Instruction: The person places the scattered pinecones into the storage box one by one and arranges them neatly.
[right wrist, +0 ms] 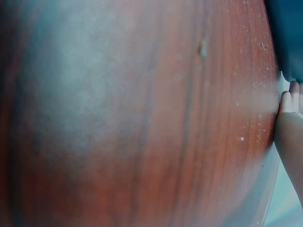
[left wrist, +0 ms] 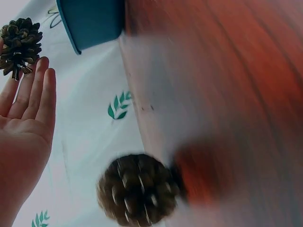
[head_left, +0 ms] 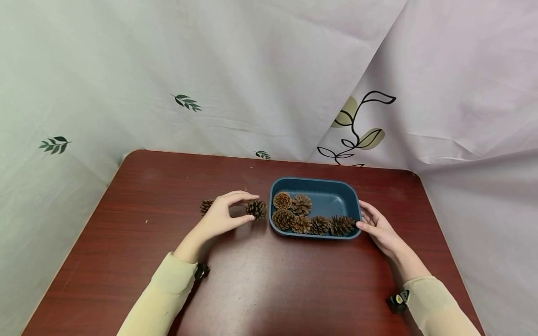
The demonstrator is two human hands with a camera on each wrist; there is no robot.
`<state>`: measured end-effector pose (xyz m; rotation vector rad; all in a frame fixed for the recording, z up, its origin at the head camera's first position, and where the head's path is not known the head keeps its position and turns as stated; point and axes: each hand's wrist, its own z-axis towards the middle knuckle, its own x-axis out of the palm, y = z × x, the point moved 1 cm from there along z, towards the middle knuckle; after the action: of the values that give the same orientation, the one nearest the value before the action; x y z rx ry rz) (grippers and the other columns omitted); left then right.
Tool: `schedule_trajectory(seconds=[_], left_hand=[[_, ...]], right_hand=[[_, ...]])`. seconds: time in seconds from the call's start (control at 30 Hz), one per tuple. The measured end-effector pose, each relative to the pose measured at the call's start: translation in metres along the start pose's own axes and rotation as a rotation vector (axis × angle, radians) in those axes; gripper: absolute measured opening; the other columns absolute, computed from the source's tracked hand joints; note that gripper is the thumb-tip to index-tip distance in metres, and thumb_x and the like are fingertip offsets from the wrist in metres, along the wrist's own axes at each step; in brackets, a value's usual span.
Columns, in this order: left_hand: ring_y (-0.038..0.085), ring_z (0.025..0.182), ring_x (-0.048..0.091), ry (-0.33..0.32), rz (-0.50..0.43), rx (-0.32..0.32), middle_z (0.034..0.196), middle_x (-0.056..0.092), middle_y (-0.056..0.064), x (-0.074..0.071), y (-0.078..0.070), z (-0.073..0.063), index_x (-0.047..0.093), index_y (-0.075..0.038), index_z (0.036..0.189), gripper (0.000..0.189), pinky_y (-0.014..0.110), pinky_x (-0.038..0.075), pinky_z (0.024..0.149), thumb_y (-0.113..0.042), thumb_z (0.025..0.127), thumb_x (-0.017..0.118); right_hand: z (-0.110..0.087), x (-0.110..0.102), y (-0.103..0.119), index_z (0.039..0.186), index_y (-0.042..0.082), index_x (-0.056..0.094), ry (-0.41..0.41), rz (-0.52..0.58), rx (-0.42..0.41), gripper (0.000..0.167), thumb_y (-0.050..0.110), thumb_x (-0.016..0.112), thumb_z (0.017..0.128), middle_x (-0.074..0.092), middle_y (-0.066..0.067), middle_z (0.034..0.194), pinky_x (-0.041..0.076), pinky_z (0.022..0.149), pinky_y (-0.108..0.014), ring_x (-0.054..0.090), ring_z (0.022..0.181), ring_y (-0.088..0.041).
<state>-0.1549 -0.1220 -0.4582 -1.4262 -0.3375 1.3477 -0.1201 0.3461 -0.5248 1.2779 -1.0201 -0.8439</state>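
My left hand [head_left: 220,215] pinches a brown pine cone [head_left: 256,209] between thumb and fingertips, just left of a blue rectangular box [head_left: 336,185]. That same pine cone [left wrist: 21,47] shows at the fingertips in the left wrist view. Several pine cones [head_left: 301,224] lie inside the box, along its left end and near side. My right hand [head_left: 378,229] grips the box's right end, thumb at the rim and fingers along the outer wall. Another pine cone [head_left: 206,206] rests on the table, partly hidden behind my left hand; the left wrist view shows this cone [left wrist: 137,191] more fully.
The box stands on a reddish-brown wooden table [head_left: 269,280]. Behind the table's far edge hangs a pale curtain [head_left: 252,84] with leaf prints, and it continues along both sides.
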Motion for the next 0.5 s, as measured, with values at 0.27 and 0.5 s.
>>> schedule_trajectory(seconds=[0.27,0.5], left_hand=[[0.026,0.122,0.070,0.020,-0.012,0.059,0.133,0.073,0.009,0.016,-0.012,0.024,0.072,-0.008,0.136,0.048,0.041,0.057,0.110,-0.010,0.090,0.086],[0.026,0.129,0.067,0.054,-0.030,0.080,0.136,0.072,0.008,0.031,-0.020,0.043,0.071,-0.011,0.138,0.049,0.042,0.054,0.114,-0.013,0.091,0.086]], right_hand=[[0.001,0.000,-0.001,0.157,0.014,0.043,-0.003,0.012,-0.006,0.058,-0.010,0.052,0.105,0.060,0.017,0.148,0.048,0.109,-0.008,0.057,0.136,0.007],[0.000,0.000,0.000,0.156,0.015,0.044,0.000,0.015,-0.007,0.057,-0.009,0.053,0.105,0.060,0.017,0.148,0.049,0.108,-0.009,0.058,0.135,0.007]])
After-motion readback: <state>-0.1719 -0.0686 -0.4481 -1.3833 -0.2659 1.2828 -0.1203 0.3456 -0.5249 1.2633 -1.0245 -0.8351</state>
